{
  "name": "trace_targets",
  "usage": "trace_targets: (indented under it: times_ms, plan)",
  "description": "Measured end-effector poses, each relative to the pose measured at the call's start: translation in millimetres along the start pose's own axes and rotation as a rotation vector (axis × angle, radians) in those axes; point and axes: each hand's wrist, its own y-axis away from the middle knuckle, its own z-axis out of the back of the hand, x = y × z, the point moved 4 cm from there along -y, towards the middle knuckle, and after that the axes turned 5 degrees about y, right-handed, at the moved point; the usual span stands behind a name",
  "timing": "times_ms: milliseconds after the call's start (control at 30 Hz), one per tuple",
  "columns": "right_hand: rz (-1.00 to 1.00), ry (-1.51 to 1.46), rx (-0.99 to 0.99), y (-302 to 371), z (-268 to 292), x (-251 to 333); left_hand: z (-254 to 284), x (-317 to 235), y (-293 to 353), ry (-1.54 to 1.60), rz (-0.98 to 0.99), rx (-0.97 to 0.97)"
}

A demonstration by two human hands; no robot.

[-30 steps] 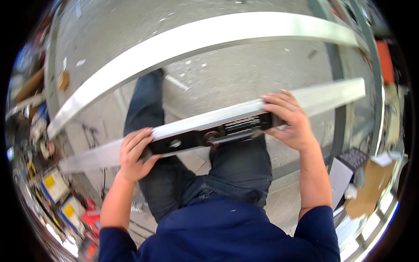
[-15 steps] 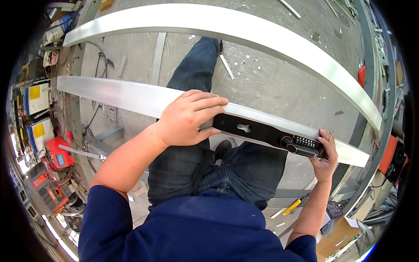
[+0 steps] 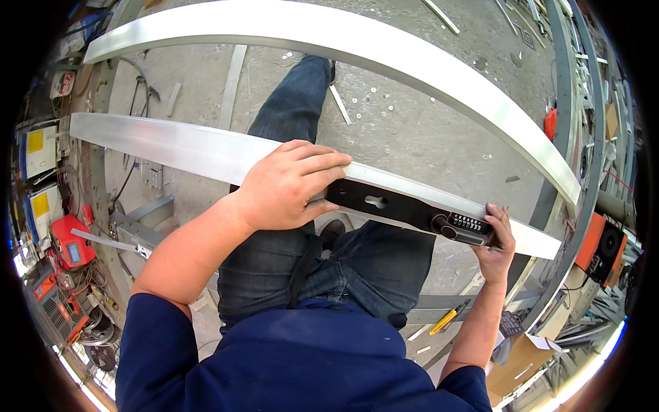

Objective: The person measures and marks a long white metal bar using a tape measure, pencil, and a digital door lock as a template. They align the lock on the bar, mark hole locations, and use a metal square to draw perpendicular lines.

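A black door lock (image 3: 384,206) with a long faceplate, a keyhole-shaped cutout, a row of push buttons and a handle lies along a silvery metal bar (image 3: 158,141). My left hand (image 3: 292,185) is closed over the bar at the lock's left end. Its fingers reach over the far edge, and the thumb presses near the faceplate. At the handle end, my right hand (image 3: 498,240) grips the lock and bar together, fingers at the far edge. Something small and thin sticks out between the right fingers, too small to name. The bar lies across above my thighs.
A second, wider white metal bar (image 3: 329,34) spans the far side. Grey steel frame rails (image 3: 576,226) run along the right. Near my right forearm lie a yellow utility knife (image 3: 446,320) and a cardboard box (image 3: 518,367). Red machines (image 3: 72,240) stand at left.
The whole view has shifted slightly, so everything appears a little farther left. Both hands keep the same grip on the lock and bar.
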Motion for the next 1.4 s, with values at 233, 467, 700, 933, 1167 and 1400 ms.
trace_targets:
  times_ms: [233,467,700,933,1167,1400]
  plan:
    - [-0.244,-0.298,0.035,1.6,4.1,8.9,2.7,-1.9,-1.8,0.037,0.048,0.000]
    - [-0.017,-0.324,-0.420,7.9,62.4,67.3,1.4,-1.7,-0.2,-0.018,-0.007,-0.007]
    - [-0.064,-0.684,-0.128,-33.5,-32.2,206.1,-3.4,0.5,1.4,-0.019,0.002,-0.017]
    - [0.080,-0.300,0.152,-69.1,-99.6,225.1,-1.7,0.9,0.5,0.012,-0.001,-0.047]
    - [0.130,-0.143,0.144,-73.2,-110.3,224.2,-3.8,3.4,3.1,0.022,-0.018,-0.084]
    - [0.191,-0.026,0.140,-72.7,-113.9,226.7,-6.8,5.4,5.3,0.015,-0.020,-0.107]
